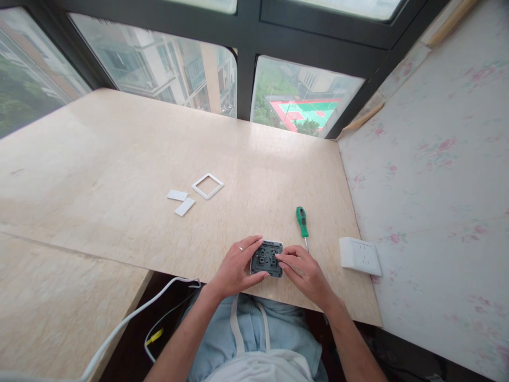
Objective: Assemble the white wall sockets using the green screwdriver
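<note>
A square wall switch body (267,260) with a dark grey inner face and a white edge lies near the front edge of the stone counter. Two black mechanisms show side by side in it. My left hand (238,264) grips its left side, thumb along the near edge and fingers at the far corner. At the right mechanism, my right hand (303,273) has thumb and index finger pinched together; whatever is between the fingertips is too small to name. Just beyond this hand lies a screwdriver (301,222) with a green handle, its shaft pointing toward me.
A white square frame (208,186) and two white rocker plates (185,206) lie on the counter (119,159) to the left. A white socket box (360,255) stands against the right wall. A white cable (131,315) runs past the counter's front edge. Windows border the far side.
</note>
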A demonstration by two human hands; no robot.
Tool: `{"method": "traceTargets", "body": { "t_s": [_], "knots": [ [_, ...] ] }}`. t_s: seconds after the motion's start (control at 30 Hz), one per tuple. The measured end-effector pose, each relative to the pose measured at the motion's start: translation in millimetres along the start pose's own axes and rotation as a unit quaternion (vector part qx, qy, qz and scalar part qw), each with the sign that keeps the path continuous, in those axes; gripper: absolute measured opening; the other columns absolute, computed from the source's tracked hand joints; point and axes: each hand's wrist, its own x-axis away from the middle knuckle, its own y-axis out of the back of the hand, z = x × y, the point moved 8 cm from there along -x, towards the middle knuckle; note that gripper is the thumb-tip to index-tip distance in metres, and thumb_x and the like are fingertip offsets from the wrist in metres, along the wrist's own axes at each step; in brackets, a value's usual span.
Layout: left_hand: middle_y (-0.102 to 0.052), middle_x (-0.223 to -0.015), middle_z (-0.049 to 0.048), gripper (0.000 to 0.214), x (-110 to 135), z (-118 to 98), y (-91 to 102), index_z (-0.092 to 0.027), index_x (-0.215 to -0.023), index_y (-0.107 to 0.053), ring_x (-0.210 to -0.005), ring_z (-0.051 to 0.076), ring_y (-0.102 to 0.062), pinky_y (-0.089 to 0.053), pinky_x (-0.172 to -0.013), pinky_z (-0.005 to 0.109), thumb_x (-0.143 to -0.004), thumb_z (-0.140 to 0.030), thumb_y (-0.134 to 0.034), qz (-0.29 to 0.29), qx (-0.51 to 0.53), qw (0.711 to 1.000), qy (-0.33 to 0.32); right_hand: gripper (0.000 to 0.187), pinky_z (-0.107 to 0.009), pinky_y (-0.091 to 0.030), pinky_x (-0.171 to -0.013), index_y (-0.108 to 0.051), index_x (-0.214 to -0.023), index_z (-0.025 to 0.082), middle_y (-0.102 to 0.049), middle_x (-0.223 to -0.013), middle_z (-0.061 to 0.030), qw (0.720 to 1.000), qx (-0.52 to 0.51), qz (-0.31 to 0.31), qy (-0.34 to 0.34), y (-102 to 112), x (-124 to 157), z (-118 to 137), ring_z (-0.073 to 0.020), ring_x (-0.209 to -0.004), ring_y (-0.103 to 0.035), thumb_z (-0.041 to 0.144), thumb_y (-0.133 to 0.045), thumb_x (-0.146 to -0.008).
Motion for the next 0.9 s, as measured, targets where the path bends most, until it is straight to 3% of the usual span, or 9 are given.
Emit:
{"method": "traceTargets", "body": {
  "t_s": [0.47,0.67,0.9],
  "knots": [
    [-0.047,-0.147,0.0133,0.074,-1,-1,1.0,-0.026,-0.146,-0.036,-0.135,0.029,-0.045,-0.04,-0.108,0.046,-0.083,-0.044,-0.07,0.001,0.003,1.0,0.004,0.022,-0.033,-0.056,-0.075,-0.072,-0.107,0.025,-0.063,-0.094,-0.0062,0.999,0.0,-0.035,-0.004,6,6,-1,-0.0184,-0.088,-0.063,0.018,-0.059,-0.091],
    [-0.046,-0.147,0.0125,0.072,-2,-1,1.8,-0.026,-0.146,-0.037,-0.135,0.029,-0.044,-0.04,-0.109,0.047,-0.084,-0.046,-0.068,0.007,0.01,1.0,0.016,0.023,-0.036,-0.057,-0.082,-0.07,-0.111,0.024,-0.067,-0.099,-0.008,0.997,0.007,-0.075,-0.02,16,9,-5,-0.0204,-0.094,-0.065,0.018,-0.059,-0.091],
    [-0.045,-0.148,0.0121,0.071,-1,-1,3.5,-0.025,-0.146,-0.037,-0.137,0.028,-0.043,-0.039,-0.111,0.046,-0.086,-0.05,-0.065,0.01,0.017,1.0,0.018,0.016,-0.032,-0.057,-0.076,-0.072,-0.102,0.023,-0.069,-0.095,-0.0075,0.992,0.015,-0.118,-0.048,30,16,-14,-0.0186,-0.087,-0.067,0.02,-0.059,-0.091]
  ]
}}
